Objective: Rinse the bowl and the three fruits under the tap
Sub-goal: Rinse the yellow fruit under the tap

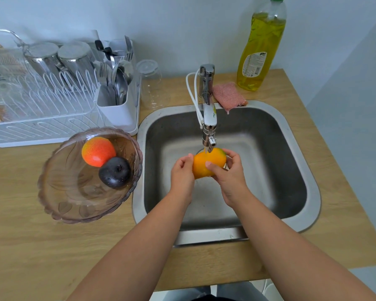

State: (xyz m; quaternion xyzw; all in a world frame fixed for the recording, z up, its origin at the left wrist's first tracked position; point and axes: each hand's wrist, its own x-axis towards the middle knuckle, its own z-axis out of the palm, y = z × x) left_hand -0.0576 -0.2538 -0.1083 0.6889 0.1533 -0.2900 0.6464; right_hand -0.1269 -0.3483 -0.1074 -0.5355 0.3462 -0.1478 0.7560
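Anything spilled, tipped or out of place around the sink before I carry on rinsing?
Mostly fine. The glass bowl overhangs the sink rim and looks tilted, with the red-orange fruit and dark fruit sitting at its sink-side edge. Water drops lie on the counter beside the upturned cup.

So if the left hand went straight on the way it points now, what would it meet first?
The left hand points up and away, already holding the orange fruit. Beyond that, probably the tap; depth is unclear.

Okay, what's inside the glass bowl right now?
The glass bowl holds two fruits touching: a red-orange fruit and a dark plum. The bowl floor beneath them is hidden.
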